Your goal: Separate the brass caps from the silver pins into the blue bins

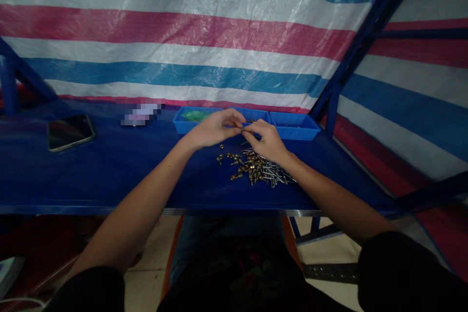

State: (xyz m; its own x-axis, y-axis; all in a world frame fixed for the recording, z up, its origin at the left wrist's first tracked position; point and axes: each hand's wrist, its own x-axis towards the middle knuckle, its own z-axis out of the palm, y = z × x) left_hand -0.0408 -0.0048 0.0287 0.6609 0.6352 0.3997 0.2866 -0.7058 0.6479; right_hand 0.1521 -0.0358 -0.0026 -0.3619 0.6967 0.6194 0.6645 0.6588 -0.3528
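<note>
Above the blue tabletop [135, 175], my left hand [218, 127] and my right hand [266, 139] meet fingertip to fingertip. Both are closed in a pinch, and whatever small thing they hold is too small to make out. Just below them lies a heap of brass-coloured screw-like fittings [252, 168], a few strays at its left. Silvery thin pins or rivets [274, 175] make up the right side of the heap, partly under my right wrist. Behind my hands stands a blue divided tray [296, 132], its middle section largely hidden by them.
Green material [195, 116] lies in the tray's left section. A phone [70, 132] rests on the table at the left, with a blurred-out pale item [142, 113] between it and the tray. A striped tarp [183, 29] hangs behind, and a blue metal frame [347, 58] rises at the right.
</note>
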